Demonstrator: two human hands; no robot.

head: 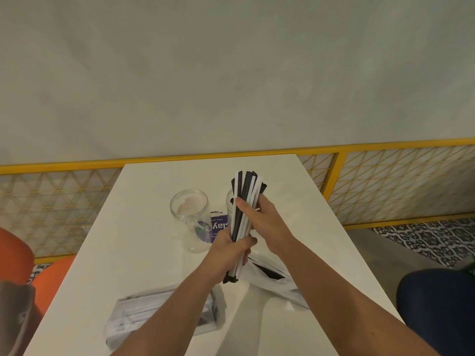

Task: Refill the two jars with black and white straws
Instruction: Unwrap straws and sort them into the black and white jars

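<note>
Straws [244,214]: mixed black and white bundle, near upright above bench [144,227], in front of second jar.
Left grip [231,249]: clamped round lower part of bundle.
Right grip [259,219]: clamped round bundle higher up, thumb across front.
Jars: clear jar [189,217] open, without straws; second jar [229,201] mostly hidden behind bundle, contents impossible to tell.
Packets: plastic packet [159,314] near bench edge; open bag [272,276] below right forearm.
Risk: colours unsorted, hence likely mixing in one jar; splaying of loose ends at jar mouth; tipping of light jar on contact.
</note>
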